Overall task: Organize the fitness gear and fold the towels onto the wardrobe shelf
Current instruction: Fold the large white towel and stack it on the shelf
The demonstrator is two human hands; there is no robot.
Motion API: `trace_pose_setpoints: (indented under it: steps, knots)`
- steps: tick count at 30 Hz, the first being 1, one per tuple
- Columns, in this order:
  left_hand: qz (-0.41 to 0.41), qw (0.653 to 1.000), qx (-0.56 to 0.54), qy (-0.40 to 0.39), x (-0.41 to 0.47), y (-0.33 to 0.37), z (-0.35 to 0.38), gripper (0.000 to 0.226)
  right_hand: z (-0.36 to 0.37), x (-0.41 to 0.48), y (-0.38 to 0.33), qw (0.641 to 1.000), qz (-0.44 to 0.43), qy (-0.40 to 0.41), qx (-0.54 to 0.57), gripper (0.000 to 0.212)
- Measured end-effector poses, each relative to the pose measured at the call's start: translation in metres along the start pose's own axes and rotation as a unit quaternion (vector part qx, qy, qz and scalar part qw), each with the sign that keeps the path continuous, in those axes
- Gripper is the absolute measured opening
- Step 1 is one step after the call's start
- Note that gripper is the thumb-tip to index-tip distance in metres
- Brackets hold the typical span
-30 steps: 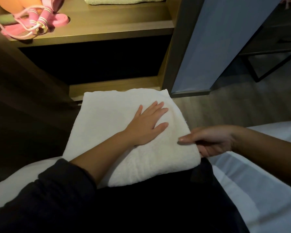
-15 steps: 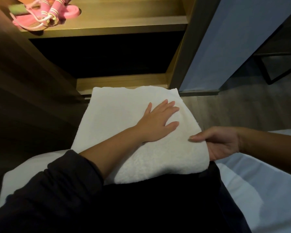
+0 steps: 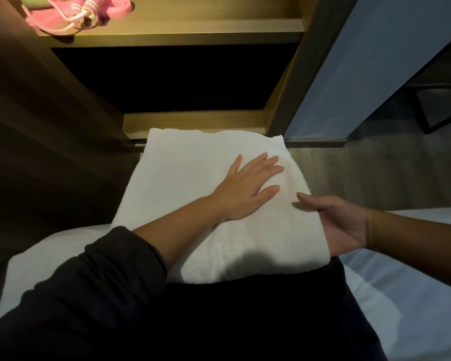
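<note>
A folded white towel [image 3: 193, 183] lies on my lap, its far end near the wardrobe's base. My left hand [image 3: 248, 188] rests flat on top of it, fingers spread. At the towel's right edge my right hand [image 3: 341, 225] has its thumb on top and its fingers tucked under the fold. Pink resistance bands and a jump rope [image 3: 71, 14] sit on the lit wooden wardrobe shelf [image 3: 193, 29] at the top left.
Below the shelf is a dark open compartment [image 3: 172, 79] with a wooden bottom ledge [image 3: 193, 122]. The wardrobe's side panel [image 3: 37, 113] stands at left, a pale door [image 3: 362, 61] at right. White bedding [image 3: 401, 269] surrounds me; wood floor [image 3: 375, 175] lies beyond.
The view has tilted down, so the upper shelf's towel has dropped out of sight. My right hand has slid further under the towel's right edge. The left hand stays flat on it.
</note>
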State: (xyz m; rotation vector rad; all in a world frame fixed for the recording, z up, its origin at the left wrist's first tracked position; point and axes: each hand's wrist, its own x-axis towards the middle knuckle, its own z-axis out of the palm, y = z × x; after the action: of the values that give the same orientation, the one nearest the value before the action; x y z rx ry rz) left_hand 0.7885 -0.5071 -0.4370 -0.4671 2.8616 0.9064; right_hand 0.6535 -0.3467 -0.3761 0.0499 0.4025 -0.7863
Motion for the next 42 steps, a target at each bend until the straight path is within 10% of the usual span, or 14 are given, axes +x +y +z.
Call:
trace_pose_setpoints:
  steps: [16, 25, 42]
  knots:
    - [-0.002, 0.999, -0.038, -0.030, 0.001, 0.001, -0.014, 0.049, 0.017, 0.013, -0.030, 0.963, 0.034, 0.061, -0.262, 0.064]
    - [0.019, 0.999, -0.028, -0.008, 0.000, -0.007, -0.002, 0.050, 0.021, 0.010, -0.027, 0.947, 0.126, -0.010, -0.297, 0.045]
    - [0.031, 0.999, 0.001, 0.041, 0.001, -0.013, 0.010, 0.049, -0.005, -0.041, -0.006, 0.960, 0.037, 0.046, -0.275, 0.032]
